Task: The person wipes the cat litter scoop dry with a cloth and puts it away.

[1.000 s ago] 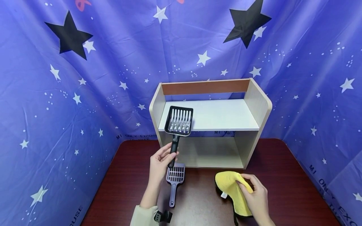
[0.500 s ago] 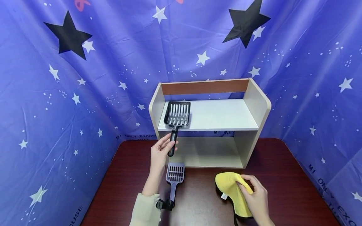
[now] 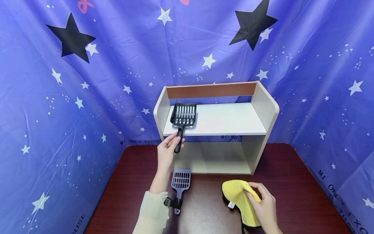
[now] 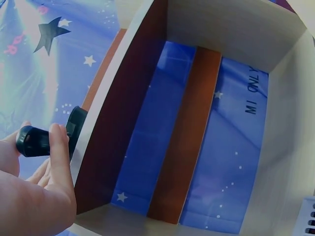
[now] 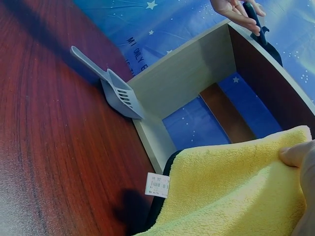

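In the head view my left hand (image 3: 166,151) grips the handle of a black slotted litter scoop (image 3: 183,114). The scoop's head lies over the left part of the white upper shelf board (image 3: 225,120). In the left wrist view the handle end (image 4: 37,141) sticks out between thumb and fingers, past the board's front edge. My right hand (image 3: 264,204) pinches a yellow cloth (image 3: 242,198) with dark edging and a white tag (image 5: 157,185), above the table's right front. A grey-purple slotted scoop (image 3: 181,178) lies on the table below my left forearm, its head toward the shelf.
A two-tier wooden shelf unit (image 3: 270,120) stands on the dark red table (image 3: 131,182), with an open lower compartment (image 3: 216,157). Behind and around hangs a blue star-printed curtain (image 3: 131,58). A black strap device (image 3: 173,203) sits on my left wrist.
My left hand has moved forward and up with the black litter scoop, bringing its head farther over the upper board. My right hand and the yellow cloth stay nearly in place.
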`<state>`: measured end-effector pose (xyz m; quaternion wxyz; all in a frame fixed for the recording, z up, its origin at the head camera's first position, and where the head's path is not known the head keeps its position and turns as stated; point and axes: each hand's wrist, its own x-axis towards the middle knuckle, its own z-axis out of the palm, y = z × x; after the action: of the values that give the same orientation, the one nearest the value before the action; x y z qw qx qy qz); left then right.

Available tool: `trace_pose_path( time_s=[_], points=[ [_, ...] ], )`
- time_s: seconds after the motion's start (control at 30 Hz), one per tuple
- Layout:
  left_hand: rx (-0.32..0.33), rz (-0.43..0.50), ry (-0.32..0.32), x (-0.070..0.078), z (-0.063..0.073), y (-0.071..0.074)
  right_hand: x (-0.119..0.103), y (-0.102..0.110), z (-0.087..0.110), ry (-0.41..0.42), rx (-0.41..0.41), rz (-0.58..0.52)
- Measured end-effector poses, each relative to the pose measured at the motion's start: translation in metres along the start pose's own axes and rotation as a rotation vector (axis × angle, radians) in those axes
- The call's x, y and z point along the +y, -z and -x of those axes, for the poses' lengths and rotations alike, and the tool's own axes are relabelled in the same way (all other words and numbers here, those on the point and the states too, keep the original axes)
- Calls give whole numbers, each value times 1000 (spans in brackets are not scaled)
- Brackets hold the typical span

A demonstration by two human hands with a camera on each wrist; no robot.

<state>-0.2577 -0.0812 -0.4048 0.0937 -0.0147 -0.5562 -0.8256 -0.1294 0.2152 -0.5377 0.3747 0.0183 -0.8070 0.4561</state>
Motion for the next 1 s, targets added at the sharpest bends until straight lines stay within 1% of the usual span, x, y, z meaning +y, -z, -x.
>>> trace_pose_path(
  time_s=[0.2, 0.5, 0.7, 0.87, 1.0],
  points=[
    [37, 6, 19, 0, -4, -5, 0, 0, 2, -13, 8, -10],
    [58, -10, 39, 3, -12, -11, 3, 1, 3, -26, 13, 2],
    [67, -21, 46, 4, -17, -12, 2, 2, 4, -48, 12, 1],
    [72, -52, 47, 6, -20, -14, 3, 2, 4, -55, 17, 2],
    [54, -69, 63, 9, -21, -14, 3, 2, 4, -58, 19, 8]
  ],
)
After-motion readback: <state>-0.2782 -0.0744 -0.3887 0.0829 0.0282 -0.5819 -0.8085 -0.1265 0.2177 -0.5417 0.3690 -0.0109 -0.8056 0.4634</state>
